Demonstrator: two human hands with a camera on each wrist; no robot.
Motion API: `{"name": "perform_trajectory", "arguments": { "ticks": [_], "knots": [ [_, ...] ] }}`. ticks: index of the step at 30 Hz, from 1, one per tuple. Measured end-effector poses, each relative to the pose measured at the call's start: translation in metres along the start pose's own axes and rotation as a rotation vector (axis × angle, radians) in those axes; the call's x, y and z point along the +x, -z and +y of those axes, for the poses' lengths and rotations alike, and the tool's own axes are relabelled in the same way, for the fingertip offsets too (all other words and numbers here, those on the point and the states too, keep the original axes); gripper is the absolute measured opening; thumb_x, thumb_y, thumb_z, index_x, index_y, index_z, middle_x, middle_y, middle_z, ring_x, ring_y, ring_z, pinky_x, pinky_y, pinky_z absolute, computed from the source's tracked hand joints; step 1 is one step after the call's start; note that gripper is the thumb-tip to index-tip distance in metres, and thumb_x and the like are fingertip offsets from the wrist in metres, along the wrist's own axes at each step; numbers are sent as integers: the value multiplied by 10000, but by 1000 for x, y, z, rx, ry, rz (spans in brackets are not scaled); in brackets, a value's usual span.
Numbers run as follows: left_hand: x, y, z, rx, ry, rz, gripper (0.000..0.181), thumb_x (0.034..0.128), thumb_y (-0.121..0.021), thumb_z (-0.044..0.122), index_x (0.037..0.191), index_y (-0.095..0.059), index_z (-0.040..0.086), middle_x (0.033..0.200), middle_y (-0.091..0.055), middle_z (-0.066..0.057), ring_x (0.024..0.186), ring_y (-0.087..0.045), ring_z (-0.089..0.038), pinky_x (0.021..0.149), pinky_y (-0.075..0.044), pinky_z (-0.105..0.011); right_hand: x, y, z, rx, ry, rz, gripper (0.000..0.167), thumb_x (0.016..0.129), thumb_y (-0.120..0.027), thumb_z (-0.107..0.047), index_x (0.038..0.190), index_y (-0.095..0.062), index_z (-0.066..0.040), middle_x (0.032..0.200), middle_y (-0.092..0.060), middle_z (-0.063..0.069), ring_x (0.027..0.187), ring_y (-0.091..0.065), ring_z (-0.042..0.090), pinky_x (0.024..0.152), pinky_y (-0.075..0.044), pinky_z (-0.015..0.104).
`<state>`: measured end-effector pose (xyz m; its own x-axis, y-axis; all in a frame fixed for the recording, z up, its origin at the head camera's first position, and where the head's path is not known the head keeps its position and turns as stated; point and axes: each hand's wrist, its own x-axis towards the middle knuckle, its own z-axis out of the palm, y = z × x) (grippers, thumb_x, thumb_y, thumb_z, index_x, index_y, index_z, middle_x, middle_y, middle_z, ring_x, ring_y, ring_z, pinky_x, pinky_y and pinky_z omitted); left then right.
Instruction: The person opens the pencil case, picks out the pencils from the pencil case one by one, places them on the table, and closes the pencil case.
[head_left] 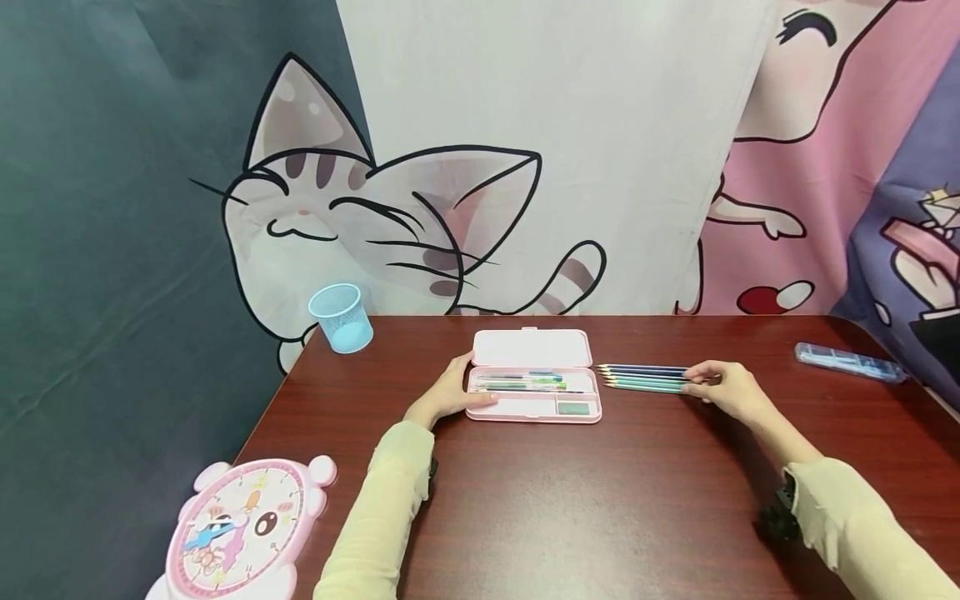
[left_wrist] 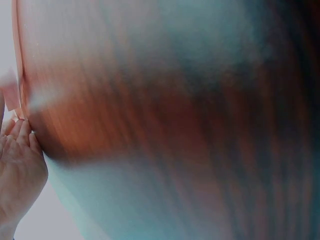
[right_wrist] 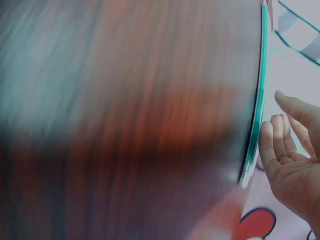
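A pink pencil case (head_left: 534, 417) lies with its lid raised at the table's middle; several pens (head_left: 525, 382) lie in its rear compartment. A green block (head_left: 573, 408) sits in its front right compartment. My left hand (head_left: 448, 393) holds the case's left side, the thumb over the front compartment and the fingers along the outer edge. To the right, several blue and green pencils (head_left: 643, 379) lie side by side, sharpened tips toward the case. My right hand (head_left: 726, 387) is at their far ends; in the right wrist view its thumb stands apart from the fingers beside a green pencil (right_wrist: 262, 75).
A blue mesh cup (head_left: 342, 318) stands at the back left edge. A pink animal-shaped clock (head_left: 243, 529) is at the front left. A clear blue box (head_left: 850, 362) lies at the far right. Behind the brown table (head_left: 592, 508) hangs a cartoon cloth (head_left: 637, 100).
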<state>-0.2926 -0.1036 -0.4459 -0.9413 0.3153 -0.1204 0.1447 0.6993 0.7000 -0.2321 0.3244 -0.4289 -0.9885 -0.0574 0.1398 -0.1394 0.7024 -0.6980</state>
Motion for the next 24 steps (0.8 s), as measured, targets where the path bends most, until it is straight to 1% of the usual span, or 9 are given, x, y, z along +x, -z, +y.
{"name": "perform_trajectory", "arguments": {
  "ticks": [7,14,16,19,22,24],
  "knots": [
    [0,0,1,5,-13,3,959,724,-747,381,1458,-194,108,1480,-253,-116,1364,-256,-241,1116,-231,-419,11,-22,-18,90,32,-83,277,799,-678,-77,986,-618,119,800,-661,178,553,-549,28,515,-480,218],
    [-1,1,2,0,-10,2,952,727,-745,374,1458,-195,107,1478,-255,-116,1355,-267,-251,1108,-241,-436,20,-41,-42,188,72,-268,312,828,-658,-122,1032,-616,110,848,-668,191,634,-593,84,590,-516,265],
    [-1,1,3,-1,-8,1,954,726,-746,374,1457,-196,102,1480,-253,-118,1360,-261,-249,1112,-234,-429,22,-46,-49,208,75,-302,317,827,-660,-126,1037,-618,107,866,-672,199,648,-606,95,602,-523,271],
    [-1,1,2,2,-4,2,962,724,-747,382,1458,-193,98,1483,-248,-115,1369,-247,-240,1120,-223,-416,25,-55,-58,220,81,-327,311,824,-664,-123,1035,-625,101,886,-673,216,668,-614,108,615,-523,267],
    [-1,1,1,5,-8,6,967,724,-747,387,1457,-191,86,1482,-249,-122,1371,-245,-243,1119,-223,-418,28,-62,-67,212,99,-323,291,821,-667,-113,1029,-636,88,951,-667,231,722,-608,95,632,-502,230],
    [-1,1,0,6,-6,5,968,725,-746,387,1458,-188,90,1484,-247,-120,1372,-243,-241,1119,-223,-418,30,-66,-73,195,114,-313,282,820,-666,-106,1030,-641,81,985,-664,234,764,-607,110,648,-485,208]
  ]
}}
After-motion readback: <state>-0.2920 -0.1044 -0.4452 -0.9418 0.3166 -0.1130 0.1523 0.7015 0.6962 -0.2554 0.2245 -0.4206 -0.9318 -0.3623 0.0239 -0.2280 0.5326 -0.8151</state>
